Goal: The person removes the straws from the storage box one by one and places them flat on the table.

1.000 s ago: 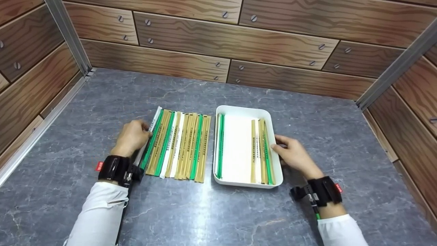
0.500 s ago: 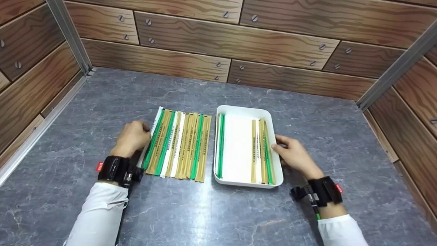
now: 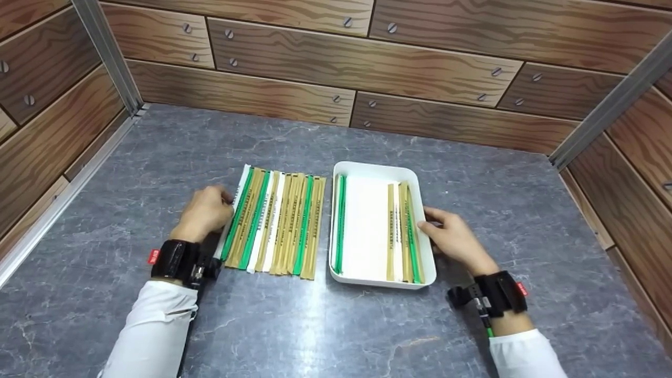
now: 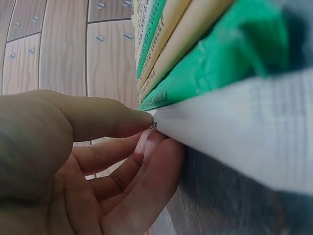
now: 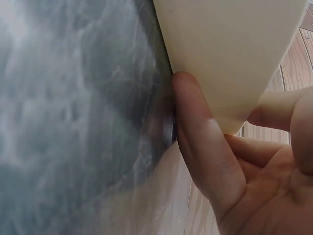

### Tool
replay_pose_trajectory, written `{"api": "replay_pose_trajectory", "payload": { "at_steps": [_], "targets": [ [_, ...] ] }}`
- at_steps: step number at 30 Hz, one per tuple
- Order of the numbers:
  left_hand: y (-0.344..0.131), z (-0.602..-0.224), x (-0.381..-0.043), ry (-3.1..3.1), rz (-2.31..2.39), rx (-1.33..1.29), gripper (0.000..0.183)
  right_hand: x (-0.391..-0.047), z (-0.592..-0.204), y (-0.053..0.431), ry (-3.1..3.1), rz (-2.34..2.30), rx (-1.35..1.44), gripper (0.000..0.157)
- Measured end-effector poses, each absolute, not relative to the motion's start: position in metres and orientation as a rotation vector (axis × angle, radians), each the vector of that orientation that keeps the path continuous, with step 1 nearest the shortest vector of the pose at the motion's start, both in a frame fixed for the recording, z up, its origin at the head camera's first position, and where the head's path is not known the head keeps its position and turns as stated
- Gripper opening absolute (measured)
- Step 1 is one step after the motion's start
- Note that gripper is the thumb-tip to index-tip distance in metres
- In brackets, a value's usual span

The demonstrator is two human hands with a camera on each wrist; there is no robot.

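Left hand (image 3: pixel 203 212), left of the tray (image 3: pixel 375 284): fingers clamped on white packet (image 4: pixel 239 129). Right hand (image 3: pixel 452 236): fingers clamped on tray's right wall. Light pinch advisable.

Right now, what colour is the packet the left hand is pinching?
The packet is white with some dark print. The left wrist view shows it best.

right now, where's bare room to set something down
Bare: tabletop between the tray and plank wall, tabletop between both sleeves, and the tray's middle between its packets. Crowded: the packet row between the left hand and tray.
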State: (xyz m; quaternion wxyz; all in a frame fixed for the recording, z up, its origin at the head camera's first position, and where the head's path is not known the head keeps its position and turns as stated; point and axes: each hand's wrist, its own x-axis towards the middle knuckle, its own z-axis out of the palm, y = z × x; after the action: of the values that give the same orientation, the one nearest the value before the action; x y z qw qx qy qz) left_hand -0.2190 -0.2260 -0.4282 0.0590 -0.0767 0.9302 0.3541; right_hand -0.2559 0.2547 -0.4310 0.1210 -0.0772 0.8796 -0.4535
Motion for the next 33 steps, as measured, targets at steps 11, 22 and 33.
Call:
{"api": "replay_pose_trajectory", "payload": {
  "at_steps": [11,22,33],
  "targets": [
    [-0.225,-0.428,-0.219,2.811,1.083,-0.226,0.041,-0.255,-0.432,0.256,2.564,-1.319,-0.215,0.058],
    [-0.210,-0.390,-0.227,2.884,1.009,-0.206,0.047,-0.256,-0.430,0.255,2.579,-1.313,-0.224,0.057],
    [-0.124,-0.339,-0.253,2.934,0.897,-0.056,0.034,-0.256,-0.432,0.254,2.550,-1.341,-0.194,0.057]
  ]
}}
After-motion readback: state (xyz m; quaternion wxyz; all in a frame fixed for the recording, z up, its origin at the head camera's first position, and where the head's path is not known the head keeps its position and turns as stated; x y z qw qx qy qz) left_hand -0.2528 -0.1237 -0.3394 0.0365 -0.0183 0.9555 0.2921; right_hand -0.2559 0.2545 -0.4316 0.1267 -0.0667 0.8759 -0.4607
